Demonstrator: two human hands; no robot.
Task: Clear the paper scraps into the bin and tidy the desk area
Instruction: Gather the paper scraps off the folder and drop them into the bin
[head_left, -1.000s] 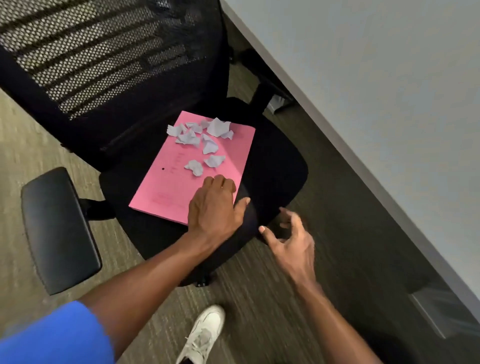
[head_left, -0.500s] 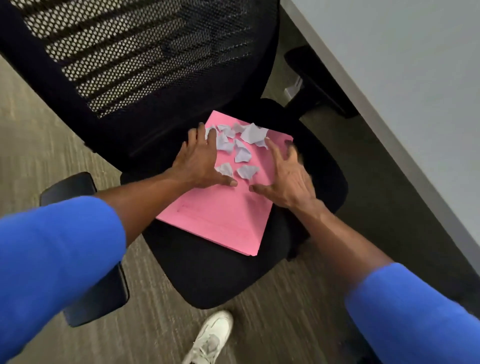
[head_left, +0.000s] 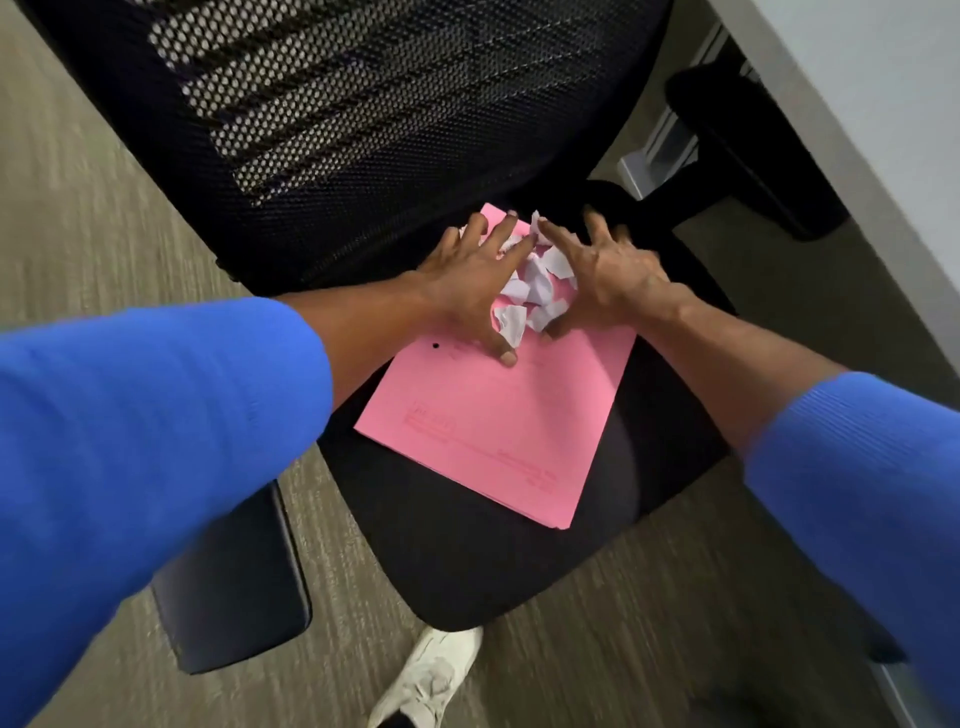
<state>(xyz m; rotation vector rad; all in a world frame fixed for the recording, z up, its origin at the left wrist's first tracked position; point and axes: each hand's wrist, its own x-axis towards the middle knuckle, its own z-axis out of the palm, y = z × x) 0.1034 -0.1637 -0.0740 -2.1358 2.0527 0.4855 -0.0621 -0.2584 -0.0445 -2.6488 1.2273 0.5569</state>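
Several white paper scraps (head_left: 532, 291) lie bunched in a small heap on a pink folder (head_left: 498, 415), which rests on the black seat of an office chair (head_left: 467, 571). My left hand (head_left: 467, 280) presses flat against the heap from the left, fingers spread. My right hand (head_left: 608, 270) cups the heap from the right, fingers spread too. The fingertips of both hands nearly meet at the far side of the heap. Neither hand has closed around the scraps. No bin is in view.
The chair's mesh backrest (head_left: 363, 104) stands just beyond the folder. Its left armrest (head_left: 234, 582) is near my left sleeve, the right armrest (head_left: 753, 156) under the grey desk edge (head_left: 857, 156). My white shoe (head_left: 431, 675) is on the carpet below the seat.
Both hands have moved inward and pushed the scattered scraps together into one heap between them. The view has come closer to the chair seat.
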